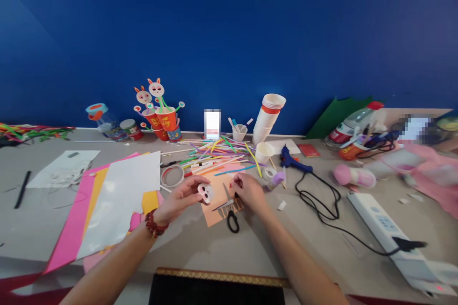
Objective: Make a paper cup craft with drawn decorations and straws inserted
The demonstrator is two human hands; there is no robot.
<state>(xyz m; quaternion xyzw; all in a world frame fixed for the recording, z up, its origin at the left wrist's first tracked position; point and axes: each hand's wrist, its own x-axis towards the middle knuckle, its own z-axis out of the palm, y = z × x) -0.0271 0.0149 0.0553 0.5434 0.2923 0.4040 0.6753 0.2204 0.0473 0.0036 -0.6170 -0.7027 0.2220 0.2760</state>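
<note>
Right in the middle of things, the left hand (182,195) is pinching a small white paper animal face (205,194) between thumb and fingers, just left of the scissors (230,203), with the fingertips covering part of its edge. Beside the scissors on the right, the right hand (248,191) is bunching its fingertips on a tiny red scrap (231,184), mostly hidden, its shape hard to make out. The scissors are lying splayed on a peach paper sheet (212,219); one black loop is showing clearly, the other hard to pick out near the right hand. Both forearms are running out of view at the bottom, a beaded bracelet (155,224) circling the left wrist. Beyond the scissors, a pixelated patch is masking an upright screen (212,126), and to their far right a pink cloth (429,178) is blurring towards the edge.

Now the materials: thin coloured stems (218,155) are heaping up behind the scissors, and ribbed white paper cups (268,121) are leaning in a tall stack beyond them. Left of the scissors, a smooth white sheet (121,205) is catching the light; right of them, a blue plastic glue gun (293,161) is trailing its looping black cord across the table (322,248).
</note>
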